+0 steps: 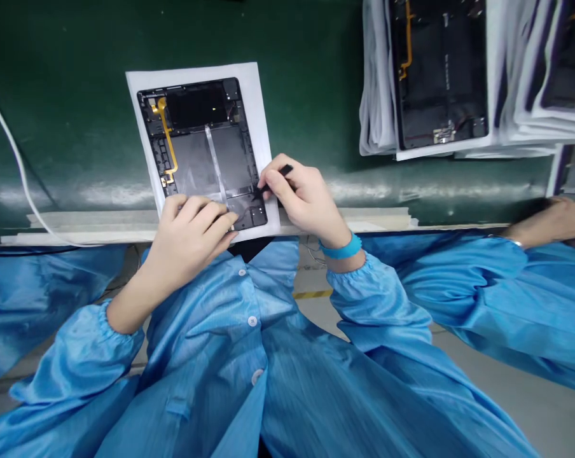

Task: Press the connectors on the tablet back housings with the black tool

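Observation:
An opened tablet housing [196, 152] lies on a white foam sheet [263, 114] at the bench's front edge, its dark inside facing up. Along its left side runs an orange flex cable [170, 143], and a pale strip [214, 159] crosses the middle. My left hand [194, 232] rests over the housing's lower left corner, fingers slightly apart and bent, covering that part. In my right hand [301, 194] a thin black stick-like tool [285, 170] is pinched, its tip at the housing's lower right edge. Its exact kind is not clear.
Similar housings [444, 76] lie on stacked white sheets [376, 83] at the back right. A white cable [18, 152] curves down the left side. Pale tape [91, 220] lines the green bench's [311, 83] front edge. At right, a co-worker's hand [554, 219] reaches over the bench.

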### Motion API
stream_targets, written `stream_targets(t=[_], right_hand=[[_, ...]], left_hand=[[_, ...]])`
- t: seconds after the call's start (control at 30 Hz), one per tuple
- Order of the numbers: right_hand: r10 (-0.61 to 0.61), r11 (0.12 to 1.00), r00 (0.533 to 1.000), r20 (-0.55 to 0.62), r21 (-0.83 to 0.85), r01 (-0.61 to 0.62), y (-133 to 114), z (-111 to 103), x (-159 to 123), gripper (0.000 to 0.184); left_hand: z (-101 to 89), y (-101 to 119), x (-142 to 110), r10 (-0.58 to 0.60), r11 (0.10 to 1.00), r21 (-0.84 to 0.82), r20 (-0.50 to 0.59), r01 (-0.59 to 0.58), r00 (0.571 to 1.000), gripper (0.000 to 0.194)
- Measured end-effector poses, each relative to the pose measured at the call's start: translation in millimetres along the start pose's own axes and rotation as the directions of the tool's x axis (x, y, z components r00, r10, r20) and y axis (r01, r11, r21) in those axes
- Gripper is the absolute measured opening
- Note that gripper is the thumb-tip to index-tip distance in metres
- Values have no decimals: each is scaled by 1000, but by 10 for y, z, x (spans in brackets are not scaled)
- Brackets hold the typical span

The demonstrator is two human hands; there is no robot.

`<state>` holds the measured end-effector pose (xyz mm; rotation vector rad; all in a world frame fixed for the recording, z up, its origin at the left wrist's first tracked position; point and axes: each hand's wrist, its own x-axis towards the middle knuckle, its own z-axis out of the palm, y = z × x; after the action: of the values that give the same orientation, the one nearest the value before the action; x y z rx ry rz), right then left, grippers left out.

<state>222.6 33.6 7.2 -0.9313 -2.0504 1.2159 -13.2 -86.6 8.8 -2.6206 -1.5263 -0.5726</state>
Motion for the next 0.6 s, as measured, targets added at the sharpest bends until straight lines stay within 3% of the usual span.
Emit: stream_targets(t=[0.13, 0.23, 0.4, 0.6], right_hand=[[-17, 1000, 999, 47, -6, 17, 30, -8, 30, 60], [-30, 1000, 999, 43, 8, 29, 39, -5, -5, 59], [-23, 998, 1000, -17, 59, 24, 42, 93, -80, 55], [46, 991, 984, -174, 135, -23, 15, 276, -166, 46]], left_hand=[[25, 3, 149, -5, 995, 100, 125, -8, 992, 32], [-5, -2, 212, 29, 990, 135, 149, -49, 988, 35], [-54, 21, 286, 73, 984, 147, 157, -97, 985, 33], [4, 24, 259, 117, 977, 172, 55, -125, 992, 29]])
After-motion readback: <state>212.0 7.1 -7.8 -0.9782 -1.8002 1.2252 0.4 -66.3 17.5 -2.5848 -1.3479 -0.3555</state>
